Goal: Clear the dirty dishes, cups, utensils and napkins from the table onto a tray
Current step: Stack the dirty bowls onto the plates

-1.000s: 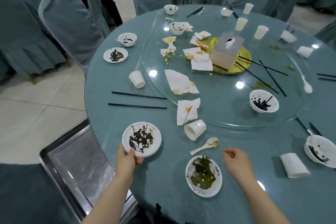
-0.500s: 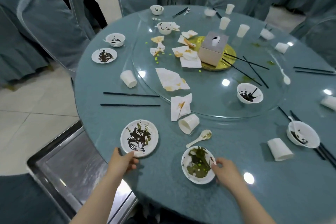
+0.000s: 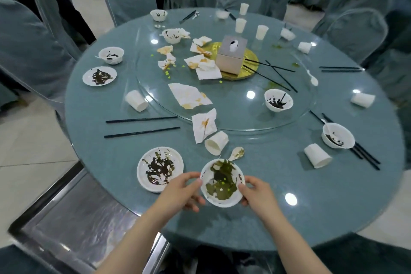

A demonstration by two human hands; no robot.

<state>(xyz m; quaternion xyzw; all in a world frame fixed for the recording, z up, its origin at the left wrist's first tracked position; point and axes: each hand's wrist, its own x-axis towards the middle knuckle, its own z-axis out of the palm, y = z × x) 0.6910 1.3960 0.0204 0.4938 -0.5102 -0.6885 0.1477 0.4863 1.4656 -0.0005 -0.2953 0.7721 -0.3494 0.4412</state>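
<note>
A green-smeared plate (image 3: 222, 182) sits near the table's (image 3: 311, 196) front edge, gripped at opposite rims by the left hand (image 3: 180, 193) and right hand (image 3: 258, 193). Just left lies a brown-smeared plate (image 3: 160, 168); a spoon (image 3: 236, 153) touches behind. The steel tray (image 3: 73, 218) waits lower left, below the table edge.
</note>
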